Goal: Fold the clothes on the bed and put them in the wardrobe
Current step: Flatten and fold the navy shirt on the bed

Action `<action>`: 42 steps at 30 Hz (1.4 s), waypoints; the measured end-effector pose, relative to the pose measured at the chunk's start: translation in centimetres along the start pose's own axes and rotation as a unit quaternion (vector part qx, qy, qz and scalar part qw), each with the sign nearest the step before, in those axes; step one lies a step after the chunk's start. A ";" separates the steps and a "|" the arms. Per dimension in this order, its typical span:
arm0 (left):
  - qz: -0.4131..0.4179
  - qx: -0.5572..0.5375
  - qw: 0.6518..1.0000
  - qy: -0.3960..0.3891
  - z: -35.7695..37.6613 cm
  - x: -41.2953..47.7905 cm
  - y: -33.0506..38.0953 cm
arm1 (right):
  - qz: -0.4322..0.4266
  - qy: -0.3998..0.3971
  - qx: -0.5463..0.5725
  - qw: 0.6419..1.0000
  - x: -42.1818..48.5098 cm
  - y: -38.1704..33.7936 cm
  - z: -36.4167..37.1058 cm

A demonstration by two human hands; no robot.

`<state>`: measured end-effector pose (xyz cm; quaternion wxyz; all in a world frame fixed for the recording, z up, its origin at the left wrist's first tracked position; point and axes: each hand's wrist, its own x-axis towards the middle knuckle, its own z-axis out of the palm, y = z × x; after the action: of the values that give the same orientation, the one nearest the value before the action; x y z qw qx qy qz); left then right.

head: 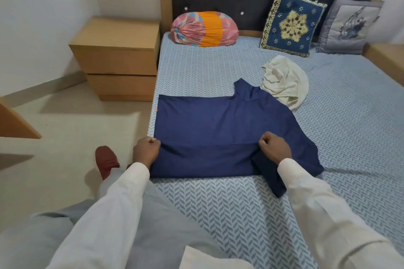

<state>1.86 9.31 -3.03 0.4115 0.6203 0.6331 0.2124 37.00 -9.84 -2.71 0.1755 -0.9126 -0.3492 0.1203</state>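
On the bed (229, 207), by its left edge, lies a navy T-shirt (218, 120), partly folded. The left hand (146, 150) pinches the shirt's folded edge at one end, and the right hand (275, 147) pinches the other. A crumpled white garment (284, 81) touches the shirt's far side.

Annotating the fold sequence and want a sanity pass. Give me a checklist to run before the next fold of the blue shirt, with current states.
1. Grip of the left hand on the near folded edge of the blue shirt: ok, pinched.
2. Grip of the right hand on the same edge: ok, pinched.
3. Far half of the shirt flat on the bed sheet: ok.
4. Near sleeve tucked in: not ok, it sticks out toward the person below the right wrist.
5. Gap to the white garment: not ok, it touches the shirt's far right shoulder.
6. Path to the wardrobe: cannot tell, it is not in view.
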 end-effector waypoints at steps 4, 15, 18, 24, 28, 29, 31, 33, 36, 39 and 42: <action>-0.032 0.003 0.999 0.009 0.8 2.0 0.0 | 0.007 -0.023 -0.017 1.000 2.3 -0.9 1.0; 0.278 0.238 0.931 -0.008 7.6 -1.8 1.6 | -0.046 0.034 -0.024 0.998 -0.4 1.4 0.3; 0.341 0.253 0.885 -0.193 11.1 -4.8 3.3 | -0.031 -0.126 -0.128 0.983 -2.7 2.7 -0.1; 0.301 0.313 0.847 -0.306 13.9 -5.6 2.8 | -0.047 -0.276 -0.246 0.928 -3.3 4.8 -0.1; 0.270 0.282 0.864 -0.317 14.0 -4.6 2.6 | -0.088 -0.273 -0.264 0.921 2.2 3.8 -3.9; 0.264 0.283 0.866 -0.316 14.0 -4.3 2.8 | -0.071 -0.195 -0.206 0.956 4.2 3.5 -5.0; 0.251 0.278 0.873 -0.311 14.4 -3.8 3.3 | -0.012 0.004 -0.031 0.999 7.7 3.3 -7.9; 0.250 0.278 0.881 -0.289 14.4 -3.3 3.8 | 0.021 0.172 0.090 0.981 9.6 3.1 -10.8; 0.269 0.314 0.888 -0.203 13.9 -2.6 4.1 | 0.071 0.162 0.132 0.975 10.4 6.3 -12.4; 0.293 0.350 0.883 -0.113 12.7 -0.8 3.6 | 0.134 -0.015 0.124 0.983 8.9 11.0 -10.6; 0.311 0.405 0.858 -0.060 11.0 1.5 2.3 | 0.190 -0.160 0.082 0.965 6.5 13.7 -7.7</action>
<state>12.00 8.41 -7.90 0.0737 0.9083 0.4115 0.0171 52.54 -16.72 -1.89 0.1654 -0.9136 -0.1817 0.3241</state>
